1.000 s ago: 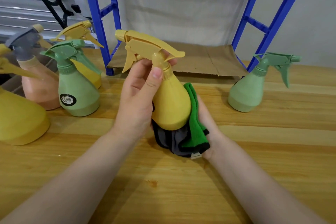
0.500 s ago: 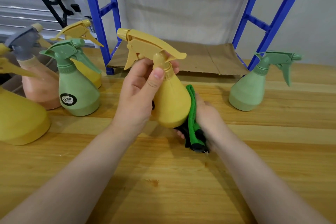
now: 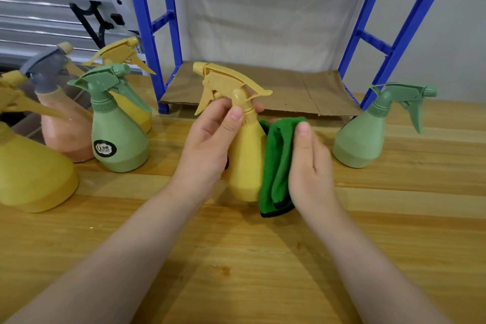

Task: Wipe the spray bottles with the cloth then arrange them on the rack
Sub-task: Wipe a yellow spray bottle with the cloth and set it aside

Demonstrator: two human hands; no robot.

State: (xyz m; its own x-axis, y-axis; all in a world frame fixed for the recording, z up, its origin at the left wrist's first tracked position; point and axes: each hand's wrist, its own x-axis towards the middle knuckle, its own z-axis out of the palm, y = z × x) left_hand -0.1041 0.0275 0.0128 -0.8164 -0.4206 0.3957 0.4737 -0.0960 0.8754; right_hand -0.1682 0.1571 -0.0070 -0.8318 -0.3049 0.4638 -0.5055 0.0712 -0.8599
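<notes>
Head view
Left hand: the left hand (image 3: 210,144) grips the neck of the yellow spray bottle (image 3: 246,163) just under the trigger head, thumb laid up the front of the collar, fingers curled round the back. Same grip as half a second ago.
Yellow spray bottle: held upright, its base just above the wooden table (image 3: 236,271) or perhaps touching it — I cannot tell which. Nozzle points left, trigger hangs toward the left hand.
Right hand: the right hand (image 3: 310,166) holds the green cloth (image 3: 276,166) against the bottle's right side, thumb pressed on top of the folds, fingers hidden behind them. Half a second ago this hand sat lower, near the bottle's base; now it is higher, level with the shoulder.
Green cloth: folded, dark-edged, touching the bottle from shoulder down to base — more of its green face shows than before.
Right of the hands: a green spray bottle (image 3: 363,139) stands alone on the table, just in front of the blue rack (image 3: 394,42), unmoved.
Rack: brown cardboard (image 3: 289,92) lies on its lowest shelf.
Left group: a labelled green bottle (image 3: 118,139), a peach bottle with grey head (image 3: 65,129), a yellow bottle behind them (image 3: 121,55) and a large yellow bottle at the edge (image 3: 31,171) stand close together, in the same places as earlier.
</notes>
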